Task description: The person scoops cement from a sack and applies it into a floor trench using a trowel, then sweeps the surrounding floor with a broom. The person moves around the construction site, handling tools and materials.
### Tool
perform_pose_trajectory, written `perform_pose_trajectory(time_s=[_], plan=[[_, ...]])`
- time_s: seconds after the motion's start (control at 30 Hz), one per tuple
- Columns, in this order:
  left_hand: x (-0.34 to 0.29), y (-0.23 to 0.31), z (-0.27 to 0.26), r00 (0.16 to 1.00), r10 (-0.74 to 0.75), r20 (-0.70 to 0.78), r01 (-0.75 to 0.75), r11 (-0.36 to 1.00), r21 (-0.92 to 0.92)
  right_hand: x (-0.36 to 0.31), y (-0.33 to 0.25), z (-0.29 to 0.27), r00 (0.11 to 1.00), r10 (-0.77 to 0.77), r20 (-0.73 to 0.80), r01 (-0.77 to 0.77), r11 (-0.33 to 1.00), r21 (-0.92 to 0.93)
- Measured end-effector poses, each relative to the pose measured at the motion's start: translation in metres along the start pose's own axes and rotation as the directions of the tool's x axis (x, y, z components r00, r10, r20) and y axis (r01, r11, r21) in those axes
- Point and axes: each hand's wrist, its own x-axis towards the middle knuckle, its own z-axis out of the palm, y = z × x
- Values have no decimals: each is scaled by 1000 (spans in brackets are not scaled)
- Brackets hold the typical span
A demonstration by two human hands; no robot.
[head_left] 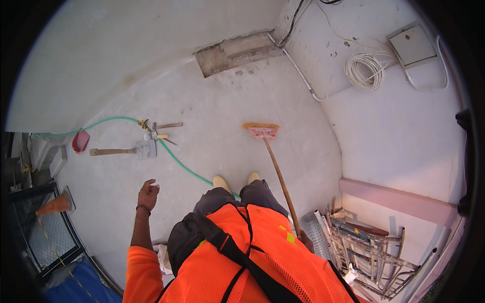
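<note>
My right hand [305, 241] is closed round the upper end of the wooden handle of a broom [277, 170], close to my right hip; most of its fingers are hidden by the orange vest. The broom's pink head [263, 132] with tan bristles rests on the floor ahead and to the right of my boots. Out to the left, my left hand [148, 195] hangs in the air with nothing in it, its fingers loosely bent and the thumb apart. Beyond it on the floor lie a short-handled shovel [115, 151] and a hammer [168, 125].
A green hose [183, 167] runs across the floor to my boots. At the left are a red scoop-like container [80, 141] and an orange traffic cone [54, 205]. Metal frames [376, 252] and rolled wire mesh [317, 234] stand at the right wall, below a cable coil [365, 72].
</note>
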Motion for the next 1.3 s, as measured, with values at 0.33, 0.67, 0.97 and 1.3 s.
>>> perform_pose_trajectory(time_s=[0.33,0.67,0.97,1.3], plan=[[-13,-39,7,937,-276,212,127,838,530,89,-23,41,970,170,174,-140,975,-172],[44,70,-11,978,-208,6,208,976,60,524,-282,-22,997,-44,67,46,998,-30],[-46,-74,-6,861,-501,93,435,818,375,279,-153,-63,991,-21,134,37,992,-118],[98,-20,-124,968,-243,57,178,833,525,205,-158,86,945,211,248,-134,946,-294]])
